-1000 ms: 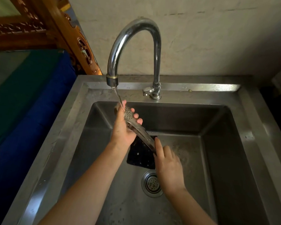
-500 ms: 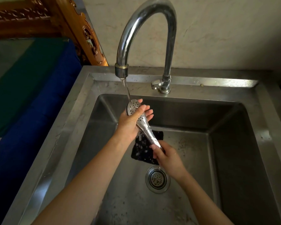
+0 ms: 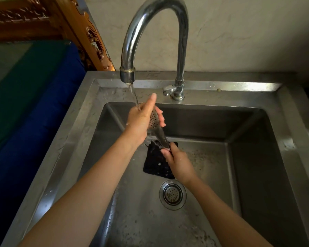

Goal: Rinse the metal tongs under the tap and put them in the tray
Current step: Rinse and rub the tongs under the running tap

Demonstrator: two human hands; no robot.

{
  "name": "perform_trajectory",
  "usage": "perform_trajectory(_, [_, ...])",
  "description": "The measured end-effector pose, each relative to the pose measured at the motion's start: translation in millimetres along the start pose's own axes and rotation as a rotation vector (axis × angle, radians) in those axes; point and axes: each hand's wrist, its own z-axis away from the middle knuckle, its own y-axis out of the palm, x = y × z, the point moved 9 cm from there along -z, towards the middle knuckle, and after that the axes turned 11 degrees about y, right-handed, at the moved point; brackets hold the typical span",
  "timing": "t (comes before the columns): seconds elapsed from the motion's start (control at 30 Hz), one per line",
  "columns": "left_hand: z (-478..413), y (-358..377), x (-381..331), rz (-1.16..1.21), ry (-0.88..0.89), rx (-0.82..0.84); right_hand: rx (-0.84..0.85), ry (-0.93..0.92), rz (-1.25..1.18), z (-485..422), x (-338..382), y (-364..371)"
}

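The metal tongs [image 3: 156, 128] slant over the steel sink [image 3: 257, 157], perforated head up, handle end down. My left hand [image 3: 142, 122] wraps around the perforated head, thumb raised, and the water stream from the curved tap [image 3: 132, 41] runs onto this hand. My right hand [image 3: 177, 160] grips the lower handle end of the tongs. Much of the tongs is hidden by both hands. No tray is in view.
A black sponge-like pad [image 3: 156, 163] lies on the sink floor under the tongs, above the round drain strainer [image 3: 172, 194]. The tap lever [image 3: 169, 90] sits on the back ledge. A blue and green surface [image 3: 34, 97] and carved wooden frame [image 3: 89, 36] stand at left.
My left hand has turned around the tongs' head so the water now falls on the hand rather than on the perforated head. The tongs stand steeper, and the view has shifted closer.
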Motion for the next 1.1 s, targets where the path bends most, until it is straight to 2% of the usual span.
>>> perform_trajectory(0.1, [3.9,10.0,-13.6,-0.071,0.064,0.031,0.058,0.016,-0.109,2.0,1.1,10.0])
perform_trajectory(0.23, [10.4,3.1,-19.1,-0.097,0.069,-0.012,0.169,-0.002,-0.217,2.2,3.1,19.4])
perform_trajectory(0.53, [15.6,-19.7,-30.9,0.008,0.025,-0.017,0.307,-0.045,-0.326,-9.0,18.3,18.4])
perform_trajectory(0.87, [21.3,-26.1,-48.6,0.001,0.094,0.056,0.360,-0.059,-0.274,-19.4,36.6,15.3])
perform_trajectory(1.1, [24.3,-68.0,-81.4,-0.032,0.144,-0.115,0.352,-0.154,-0.158,-39.3,84.7,6.7])
